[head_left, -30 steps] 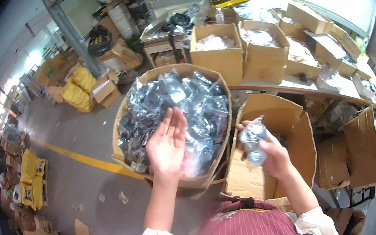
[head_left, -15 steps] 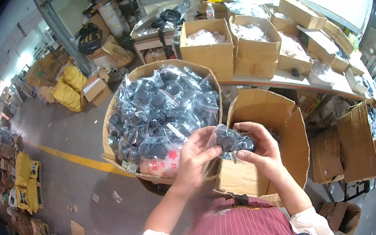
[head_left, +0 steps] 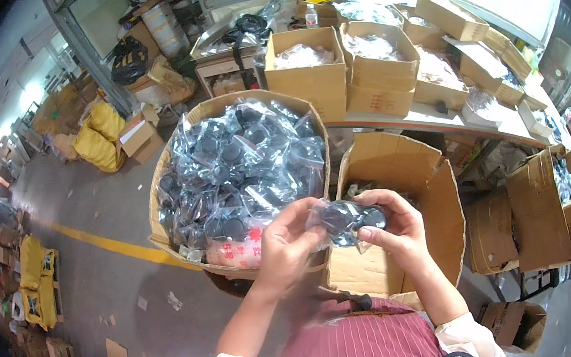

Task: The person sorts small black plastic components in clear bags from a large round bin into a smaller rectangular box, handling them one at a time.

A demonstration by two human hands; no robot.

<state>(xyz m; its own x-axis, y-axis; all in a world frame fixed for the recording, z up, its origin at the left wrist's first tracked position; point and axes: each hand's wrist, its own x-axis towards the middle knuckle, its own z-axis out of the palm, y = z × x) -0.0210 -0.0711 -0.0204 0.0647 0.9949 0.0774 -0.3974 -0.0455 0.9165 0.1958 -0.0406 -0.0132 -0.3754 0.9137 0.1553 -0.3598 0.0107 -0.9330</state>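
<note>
Between both hands is a clear plastic bag of black parts (head_left: 344,218), held above the near edge of an open cardboard box. The parts look round and dark; their exact kind I cannot make out. My left hand (head_left: 287,242) pinches the bag's left end, and my right hand (head_left: 395,224) grips its right side with the thumb in front. Left of the hands stands a large carton (head_left: 155,210), heaped with similar clear bags (head_left: 238,156) of black pieces. Below and right of the hands is the deep open box (head_left: 441,219), with a few dark items partly hidden inside.
A worktable (head_left: 394,122) at the back carries several cartons (head_left: 308,77) filled with clear bags. Another open carton (head_left: 542,215) stands at the right. Yellow sacks (head_left: 99,137) lie on the floor at the far left, past a yellow floor line (head_left: 112,245).
The bag has turned in my hands and now lies more sideways, its parts stretched between them. Both hands stay at nearly the same place, and the view has shifted slightly.
</note>
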